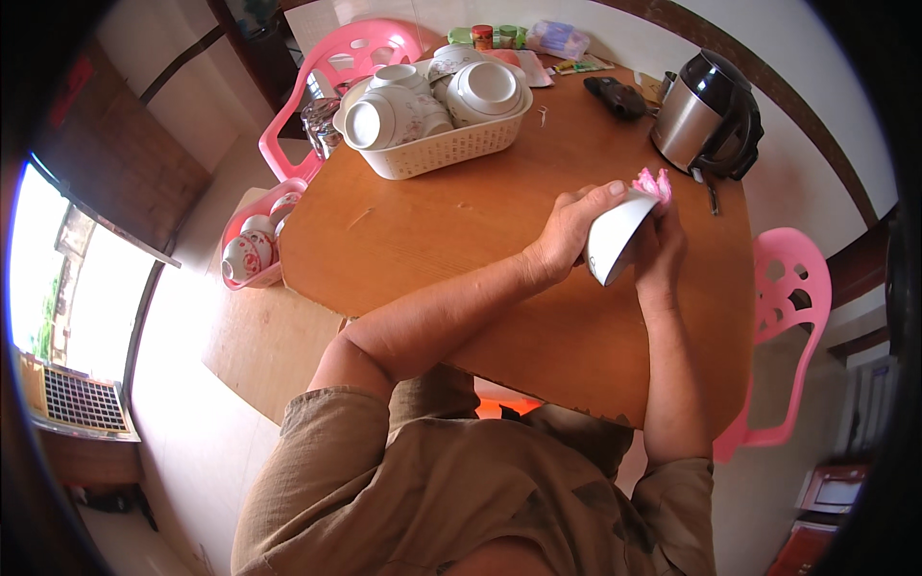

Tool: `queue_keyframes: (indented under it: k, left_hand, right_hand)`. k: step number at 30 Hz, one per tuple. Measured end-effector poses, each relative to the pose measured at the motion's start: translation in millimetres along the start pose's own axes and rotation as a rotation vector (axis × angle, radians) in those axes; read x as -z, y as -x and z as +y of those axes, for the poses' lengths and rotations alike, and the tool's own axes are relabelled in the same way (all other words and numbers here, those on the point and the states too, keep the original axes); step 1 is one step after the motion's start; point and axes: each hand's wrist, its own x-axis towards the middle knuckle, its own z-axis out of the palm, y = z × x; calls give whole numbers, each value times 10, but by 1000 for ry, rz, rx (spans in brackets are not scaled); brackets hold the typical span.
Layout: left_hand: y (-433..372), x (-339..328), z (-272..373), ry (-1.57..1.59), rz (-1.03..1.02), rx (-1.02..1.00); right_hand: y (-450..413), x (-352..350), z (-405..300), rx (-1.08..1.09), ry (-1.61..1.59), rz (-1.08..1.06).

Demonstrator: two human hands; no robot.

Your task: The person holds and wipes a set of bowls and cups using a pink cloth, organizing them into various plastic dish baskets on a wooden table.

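A white bowl (pixel 616 237) is tilted on its side above the wooden table (pixel 461 237). My left hand (pixel 576 223) grips it from the left, with the thumb along its upper side. Behind the bowl's right side is my right hand (pixel 664 241), holding a pink cloth (pixel 654 186) that shows above the rim. The bowl hides part of the right fingers and of the cloth. Farther back, a cream plastic basket (pixel 454 147) holds several white bowls (pixel 492 86), some of them upside down.
A steel electric kettle (pixel 688 115) stands at the back right, near a dark object (pixel 618 98). Left of the table, a pink basket (pixel 252 279) holds several patterned bowls (pixel 245 258). Pink plastic chairs (pixel 792 288) flank the table. Jars (pixel 482 36) and packets (pixel 558 39) lie along the wall.
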Motion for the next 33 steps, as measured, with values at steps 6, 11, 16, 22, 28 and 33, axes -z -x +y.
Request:
queue_keyframes:
  k: [6,11,16,22,28,33]
  left_hand:
    - [59,59,11,-201,96,-315]
    - [-35,209,-57,-552,187,-597]
    - [-139,260,-77,-422,258,-519]
    - [-187,299,-8,-57,344,-329]
    - [-401,518,-71,378,171,-24]
    - [-397,563,-115,407,165,-25]
  right_hand:
    - [76,-98,-345,-627,-467,-481]
    - [252,-157,-386,-711,-884,-576]
    - [202,-142,-284,-680,-822,-677]
    - [157,-120,-308,-682,-658,-449]
    - [-47,5,139,-380,-59,-374]
    - [-2,-14,-213,18,126,-168]
